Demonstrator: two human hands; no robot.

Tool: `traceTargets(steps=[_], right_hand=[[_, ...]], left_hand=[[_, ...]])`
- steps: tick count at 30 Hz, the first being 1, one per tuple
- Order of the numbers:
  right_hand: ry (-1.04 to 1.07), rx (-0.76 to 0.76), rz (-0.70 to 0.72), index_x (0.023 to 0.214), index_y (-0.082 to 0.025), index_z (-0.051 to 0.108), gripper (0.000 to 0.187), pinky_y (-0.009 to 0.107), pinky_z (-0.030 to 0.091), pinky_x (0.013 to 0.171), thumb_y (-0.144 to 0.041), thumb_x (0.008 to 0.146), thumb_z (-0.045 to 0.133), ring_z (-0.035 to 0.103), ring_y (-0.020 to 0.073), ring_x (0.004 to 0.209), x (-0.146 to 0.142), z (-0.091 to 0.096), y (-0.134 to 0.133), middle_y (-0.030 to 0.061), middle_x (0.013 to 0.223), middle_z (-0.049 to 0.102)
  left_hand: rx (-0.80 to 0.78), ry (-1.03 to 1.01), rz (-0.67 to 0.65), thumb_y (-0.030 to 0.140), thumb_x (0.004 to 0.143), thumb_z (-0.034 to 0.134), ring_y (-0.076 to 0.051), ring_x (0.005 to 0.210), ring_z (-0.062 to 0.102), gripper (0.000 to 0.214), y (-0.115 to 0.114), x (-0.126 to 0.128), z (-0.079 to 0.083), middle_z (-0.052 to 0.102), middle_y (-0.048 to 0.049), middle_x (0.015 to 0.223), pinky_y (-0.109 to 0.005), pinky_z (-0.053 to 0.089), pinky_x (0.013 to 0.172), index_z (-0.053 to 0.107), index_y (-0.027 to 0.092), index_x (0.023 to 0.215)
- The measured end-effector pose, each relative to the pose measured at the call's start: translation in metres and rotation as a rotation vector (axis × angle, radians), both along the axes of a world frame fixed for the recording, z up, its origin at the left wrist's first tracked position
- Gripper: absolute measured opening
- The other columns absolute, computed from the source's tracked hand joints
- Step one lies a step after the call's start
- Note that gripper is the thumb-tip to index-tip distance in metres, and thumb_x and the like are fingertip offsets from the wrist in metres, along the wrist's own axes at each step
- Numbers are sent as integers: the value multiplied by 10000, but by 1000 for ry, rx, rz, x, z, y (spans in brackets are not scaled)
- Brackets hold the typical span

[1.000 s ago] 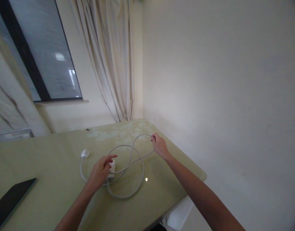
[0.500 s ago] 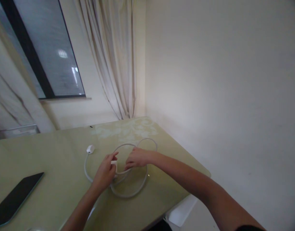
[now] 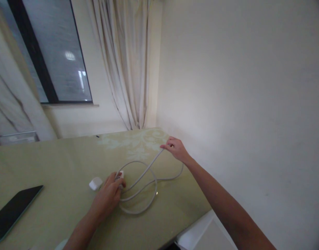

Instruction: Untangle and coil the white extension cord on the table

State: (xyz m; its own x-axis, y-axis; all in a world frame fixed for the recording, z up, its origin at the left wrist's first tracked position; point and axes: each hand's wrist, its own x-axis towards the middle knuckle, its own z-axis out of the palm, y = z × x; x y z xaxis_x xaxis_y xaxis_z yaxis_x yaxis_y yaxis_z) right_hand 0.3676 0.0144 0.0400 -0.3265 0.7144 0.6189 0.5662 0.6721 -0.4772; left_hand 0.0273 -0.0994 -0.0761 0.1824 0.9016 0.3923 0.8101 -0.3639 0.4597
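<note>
A white cable [image 3: 146, 189] lies in loops on the pale green table [image 3: 58, 166]. My left hand [image 3: 107, 198] is closed on a small white block [image 3: 120, 175] at one end of the cable, pressing it to the table. A white plug [image 3: 95, 183] sits just left of that hand. My right hand [image 3: 176, 149] is closed in a pinch on a stretch of the cable, held raised near the table's far right corner. The cable runs taut from this hand down to the loops.
A dark tablet [image 3: 15, 211] lies flat at the table's left front. A window [image 3: 52, 52] and a cream curtain [image 3: 125, 62] stand behind the table, a bare wall on the right. A white object [image 3: 198, 236] shows below the table's right edge.
My right hand left the middle of the loops and drew a strand of cable up and out to the far right. The white plug slid closer to my left hand.
</note>
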Motion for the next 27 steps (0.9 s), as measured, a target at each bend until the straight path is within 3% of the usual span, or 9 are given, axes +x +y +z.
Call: traceTargets(steps=[2, 4, 7, 9, 12, 15, 18, 23, 27], right_hand=[[-20, -24, -145, 656, -180, 680, 532, 271, 395, 651, -618, 953, 619, 538, 148, 664, 20, 4, 3, 17, 730, 573], [-213, -60, -281, 688, -175, 698, 444, 286, 411, 683, -513, 971, 646, 560, 166, 700, 30, 4, 2, 40, 757, 605], [-477, -68, -368, 831, -164, 737, 187, 330, 444, 801, -317, 938, 726, 624, 219, 864, 15, -4, -14, 96, 900, 686], [-529, -40, -270, 943, -183, 746, 100, 337, 451, 881, -274, 908, 764, 640, 236, 998, -14, -14, -31, 100, 1021, 713], [-644, -5, 94, 1042, -188, 734, 160, 311, 468, 891, -315, 999, 647, 656, 222, 1053, -74, -32, -53, 96, 1073, 728], [-727, -154, 286, 1068, -197, 739, 246, 270, 467, 731, -413, 970, 675, 689, 208, 925, -130, -48, -60, 75, 1053, 752], [-809, -285, 445, 1014, -201, 746, 253, 238, 422, 636, -434, 959, 666, 685, 171, 798, -165, -58, -54, 41, 966, 771], [-907, -333, 469, 1022, -221, 759, 195, 244, 426, 633, -369, 905, 708, 691, 173, 764, -177, -59, -50, 29, 935, 785], [-993, -242, 414, 1113, -280, 761, 205, 272, 447, 658, -301, 924, 686, 708, 208, 820, -153, -41, -57, 40, 947, 782]], left_hand=[[32, 8, 2, 135, 867, 458, -299, 1225, 621, 249, -1, -1, -3, 607, -131, 1302, -476, 519, 1035, 686, 234, 866], [70, 1, 13, 195, 877, 509, -299, 1155, 648, 174, 1, -1, -7, 602, -144, 1303, -471, 540, 1005, 680, 226, 877], [109, -24, 43, 248, 880, 561, -304, 1102, 673, 129, 5, 2, -14, 598, -155, 1303, -474, 567, 969, 686, 219, 895], [139, -48, 41, 246, 902, 548, -300, 1120, 679, 150, 7, 5, -16, 589, -156, 1333, -463, 576, 965, 693, 218, 925], [231, -81, 41, 264, 962, 503, -301, 1244, 640, 224, 4, 10, -9, 524, -155, 1467, -456, 559, 1021, 707, 222, 1046], [343, -94, 95, 300, 978, 526, -316, 1361, 563, 242, -5, 15, 6, 501, -136, 1526, -468, 504, 1107, 720, 236, 1108], [398, -115, 147, 326, 961, 569, -317, 1373, 552, 226, -13, 16, 15, 545, -121, 1497, -463, 485, 1133, 733, 249, 1095], [442, -128, 160, 308, 952, 581, -315, 1349, 569, 206, -19, 16, 16, 575, -123, 1466, -478, 492, 1124, 737, 249, 1074], [493, -106, 133, 253, 960, 562, -312, 1357, 555, 227, -22, 15, 21, 574, -122, 1464, -497, 469, 1143, 724, 254, 1118]])
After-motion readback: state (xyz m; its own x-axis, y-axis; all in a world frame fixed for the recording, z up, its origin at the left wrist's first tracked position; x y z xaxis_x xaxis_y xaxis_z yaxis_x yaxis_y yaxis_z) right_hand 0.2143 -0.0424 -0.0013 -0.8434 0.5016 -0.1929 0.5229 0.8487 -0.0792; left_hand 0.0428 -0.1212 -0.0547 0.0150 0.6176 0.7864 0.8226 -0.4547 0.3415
